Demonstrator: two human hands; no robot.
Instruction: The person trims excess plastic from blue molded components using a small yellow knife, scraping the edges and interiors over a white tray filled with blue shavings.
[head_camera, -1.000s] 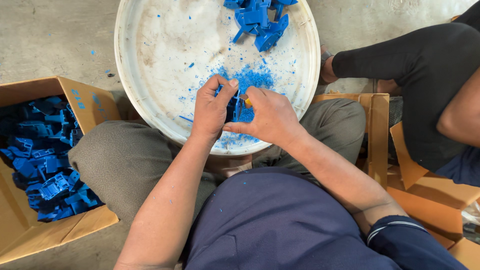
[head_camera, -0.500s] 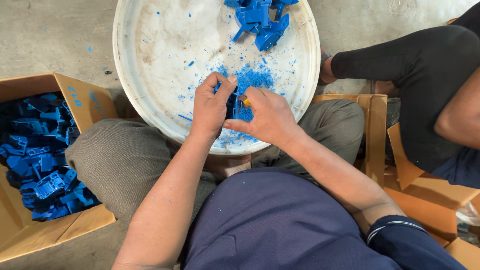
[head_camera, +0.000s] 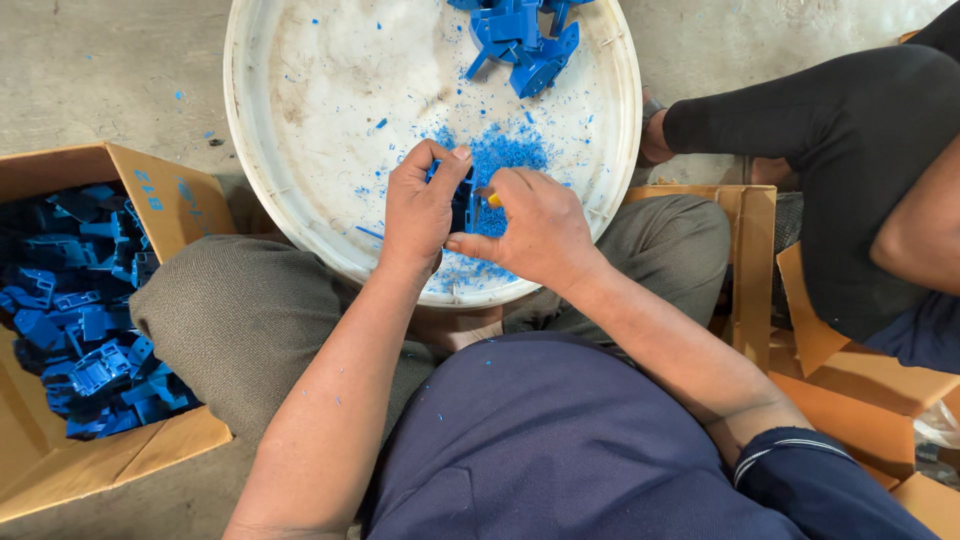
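My left hand (head_camera: 420, 205) grips a small blue plastic part (head_camera: 462, 198) over the near rim of a round white basin (head_camera: 300, 130). My right hand (head_camera: 535, 228) is closed on a thin tool with a yellow handle (head_camera: 493, 200) and presses against the same part. Blue shavings (head_camera: 505, 155) lie heaped in the basin just beyond my hands. Several more blue plastic parts (head_camera: 525, 40) sit at the basin's far edge.
An open cardboard box (head_camera: 150, 440) on my left holds several blue parts (head_camera: 80, 310). A person in a black top (head_camera: 850, 150) sits to my right. Flat cardboard pieces (head_camera: 850, 390) lie at right. The floor (head_camera: 100, 70) is concrete.
Both hands stay on the blue part at the basin's near rim, with only slight finger shifts. The view has drifted a little.
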